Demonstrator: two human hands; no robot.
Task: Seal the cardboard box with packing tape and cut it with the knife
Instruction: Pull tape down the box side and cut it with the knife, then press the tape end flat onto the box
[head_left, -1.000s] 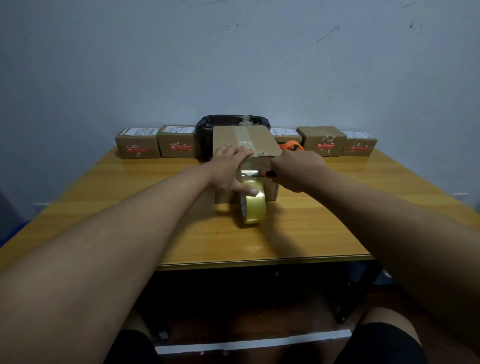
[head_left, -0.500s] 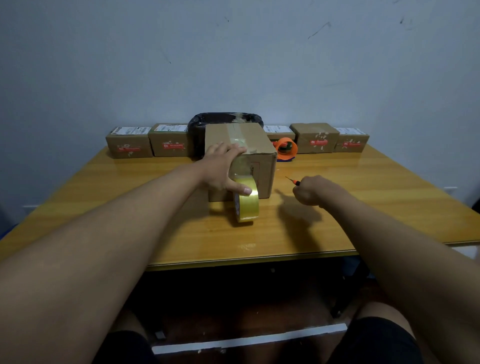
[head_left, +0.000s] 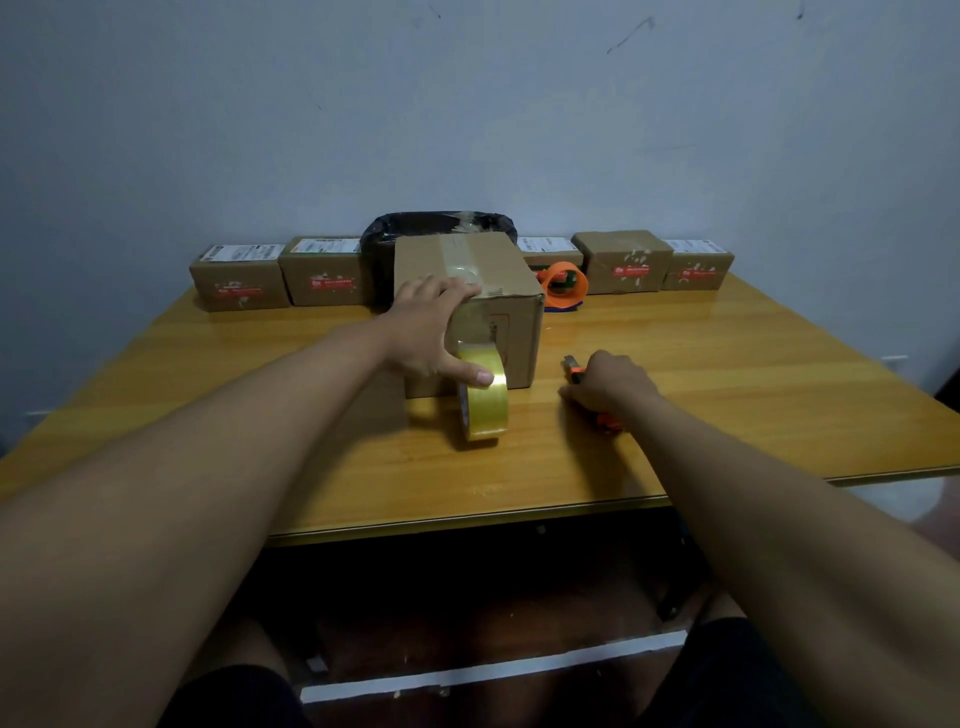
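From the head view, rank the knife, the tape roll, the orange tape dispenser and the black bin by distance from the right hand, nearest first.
1. Knife: under the right hand, on the table.
2. Tape roll: to its left, by the box front.
3. Orange tape dispenser: farther back, right of the box.
4. Black bin: behind the box, by the wall.

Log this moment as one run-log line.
left hand on box, thumb on tape roll | right hand setting knife on table

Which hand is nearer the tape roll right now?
Left. The left hand has its thumb on the tape roll; the right hand rests apart, on the knife.
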